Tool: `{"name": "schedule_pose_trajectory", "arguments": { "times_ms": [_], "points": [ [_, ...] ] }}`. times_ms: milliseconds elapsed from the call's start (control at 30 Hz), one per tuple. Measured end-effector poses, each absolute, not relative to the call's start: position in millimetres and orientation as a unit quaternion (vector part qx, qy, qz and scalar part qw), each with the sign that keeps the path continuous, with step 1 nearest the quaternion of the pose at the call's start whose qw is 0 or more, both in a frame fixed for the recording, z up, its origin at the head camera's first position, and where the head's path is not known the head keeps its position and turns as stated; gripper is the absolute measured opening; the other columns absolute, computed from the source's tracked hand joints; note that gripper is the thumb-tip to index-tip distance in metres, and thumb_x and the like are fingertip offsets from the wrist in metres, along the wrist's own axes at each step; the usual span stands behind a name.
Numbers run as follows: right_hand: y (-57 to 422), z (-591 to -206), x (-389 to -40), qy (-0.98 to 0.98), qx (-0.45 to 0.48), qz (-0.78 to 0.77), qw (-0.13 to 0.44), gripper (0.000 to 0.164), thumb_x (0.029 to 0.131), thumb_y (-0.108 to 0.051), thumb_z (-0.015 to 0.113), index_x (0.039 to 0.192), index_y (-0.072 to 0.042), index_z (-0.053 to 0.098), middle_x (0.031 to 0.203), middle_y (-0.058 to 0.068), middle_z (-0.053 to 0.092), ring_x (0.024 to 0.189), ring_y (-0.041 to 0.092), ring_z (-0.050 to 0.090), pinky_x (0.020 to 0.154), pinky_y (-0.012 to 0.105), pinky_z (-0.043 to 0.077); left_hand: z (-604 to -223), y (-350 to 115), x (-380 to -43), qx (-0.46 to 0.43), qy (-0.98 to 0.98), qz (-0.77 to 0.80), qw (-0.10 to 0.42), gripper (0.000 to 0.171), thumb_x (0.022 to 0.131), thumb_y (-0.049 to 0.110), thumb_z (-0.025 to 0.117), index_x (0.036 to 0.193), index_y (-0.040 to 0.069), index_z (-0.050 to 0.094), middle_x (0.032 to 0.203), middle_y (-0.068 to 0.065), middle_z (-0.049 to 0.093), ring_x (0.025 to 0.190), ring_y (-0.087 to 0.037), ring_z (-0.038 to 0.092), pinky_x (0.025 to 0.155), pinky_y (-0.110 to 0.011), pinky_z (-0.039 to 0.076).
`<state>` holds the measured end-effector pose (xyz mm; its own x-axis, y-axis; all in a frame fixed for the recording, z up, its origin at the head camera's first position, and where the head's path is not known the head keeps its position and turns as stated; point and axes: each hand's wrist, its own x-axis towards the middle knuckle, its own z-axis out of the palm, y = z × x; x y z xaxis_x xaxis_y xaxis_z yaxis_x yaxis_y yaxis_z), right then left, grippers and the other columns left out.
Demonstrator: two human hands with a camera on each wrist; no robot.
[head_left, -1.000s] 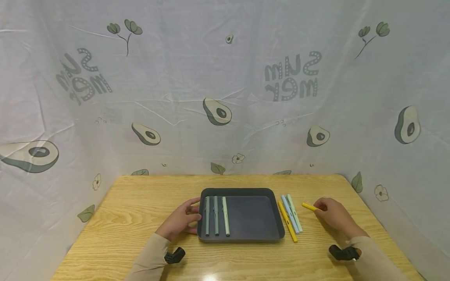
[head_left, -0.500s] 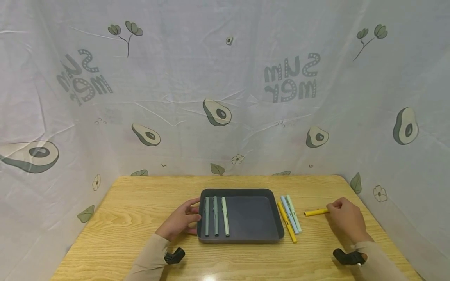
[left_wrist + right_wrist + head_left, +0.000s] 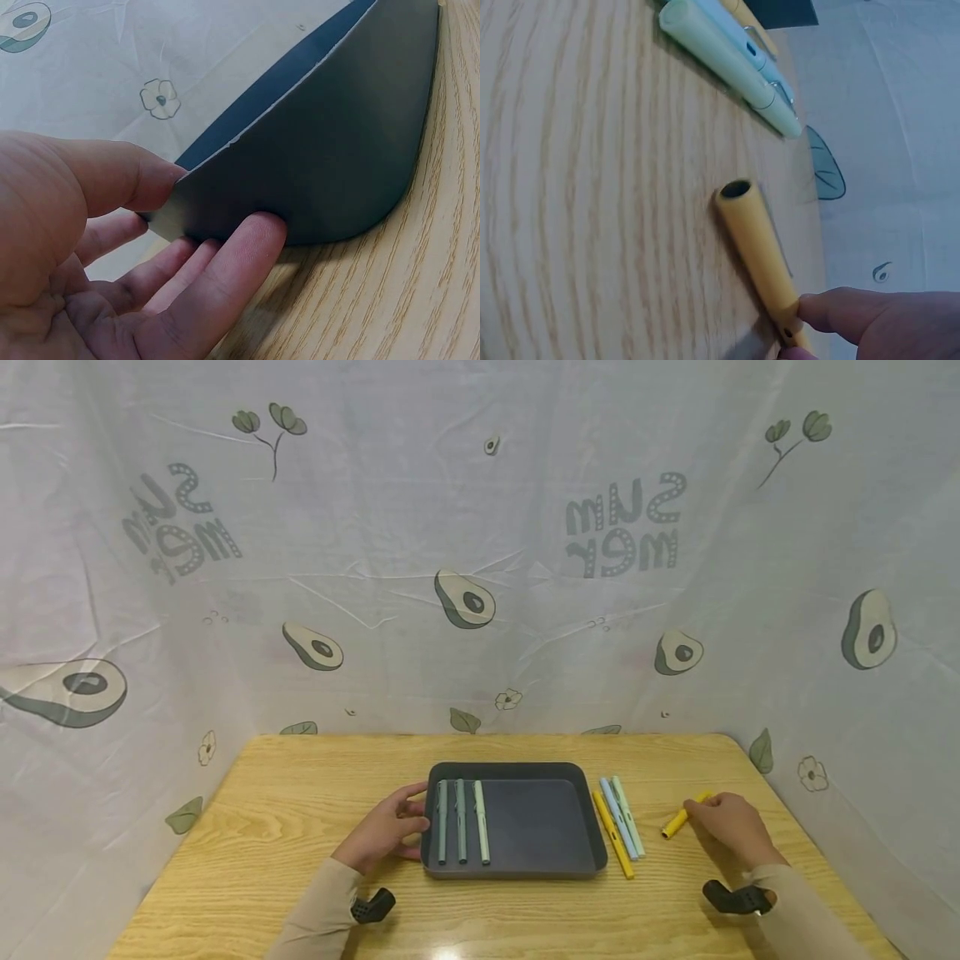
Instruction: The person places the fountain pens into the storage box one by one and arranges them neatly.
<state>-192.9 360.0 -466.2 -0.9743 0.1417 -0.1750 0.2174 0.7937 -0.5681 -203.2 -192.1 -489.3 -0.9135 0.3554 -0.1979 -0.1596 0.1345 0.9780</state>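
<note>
In the head view, my left hand (image 3: 384,828) holds the left wall of a dark grey tray (image 3: 525,870), thumb at the rim and fingers against the outer side, as the left wrist view also shows. Inside lie two grey-green pens (image 3: 442,822) and a pale green pen (image 3: 481,822), side by side. To the right of the tray, my right hand (image 3: 731,825) pinches a yellow pen (image 3: 677,822) between thumb and finger. That pen slants over the table, its dark round end toward the tray; the right wrist view shows its clip and a small window near the fingertips.
Another yellow pen (image 3: 613,835), a light blue pen (image 3: 618,818) and a mint green pen (image 3: 628,817) lie slanted beside the tray's right wall. The wooden table (image 3: 315,777) ends at a printed curtain (image 3: 375,693) behind and at both sides.
The yellow pen in my right hand has turned, from nearly level half a second ago to slanting down toward the front left. My left hand and the tray stay put.
</note>
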Motion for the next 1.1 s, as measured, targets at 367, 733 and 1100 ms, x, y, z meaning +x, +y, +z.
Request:
{"name": "schedule_pose_trajectory", "arguments": {
  "times_ms": [367, 733, 1100],
  "points": [
    [356, -467, -200, 0.926, 0.109, -0.353, 0.076, 0.032, 0.096, -0.024, 0.058, 0.072, -0.004, 0.062, 0.061, 0.002, 0.053, 0.057, 0.019, 0.050, 0.054, 0.033, 0.043, -490, -191, -202, 0.063, 0.731, 0.651, 0.192, 0.069, 0.099, 0.003, 0.064, 0.161, 0.009, 0.035, 0.137, -0.026, 0.051, 0.104, -0.027, 0.064, 0.073, -0.047, 0.064],
    [352, -465, -196, 0.930, 0.093, -0.348, 0.072, 0.027, 0.098, -0.020, 0.062, 0.091, 0.007, 0.065, 0.074, 0.007, 0.057, 0.063, 0.019, 0.052, 0.055, 0.032, 0.045, -489, -190, -202, 0.062, 0.731, 0.652, 0.193, 0.069, 0.098, 0.004, 0.065, 0.160, 0.010, 0.035, 0.137, -0.026, 0.051, 0.103, -0.028, 0.065, 0.072, -0.047, 0.064],
    [349, -468, -194, 0.941, 0.087, -0.321, 0.058, 0.025, 0.099, -0.021, 0.063, 0.095, 0.004, 0.061, 0.080, 0.009, 0.056, 0.065, 0.022, 0.048, 0.056, 0.033, 0.043, -487, -189, -200, 0.055, 0.734, 0.650, 0.190, 0.068, 0.099, 0.002, 0.064, 0.160, 0.011, 0.036, 0.138, -0.026, 0.051, 0.105, -0.029, 0.064, 0.072, -0.046, 0.064]
  ]
}}
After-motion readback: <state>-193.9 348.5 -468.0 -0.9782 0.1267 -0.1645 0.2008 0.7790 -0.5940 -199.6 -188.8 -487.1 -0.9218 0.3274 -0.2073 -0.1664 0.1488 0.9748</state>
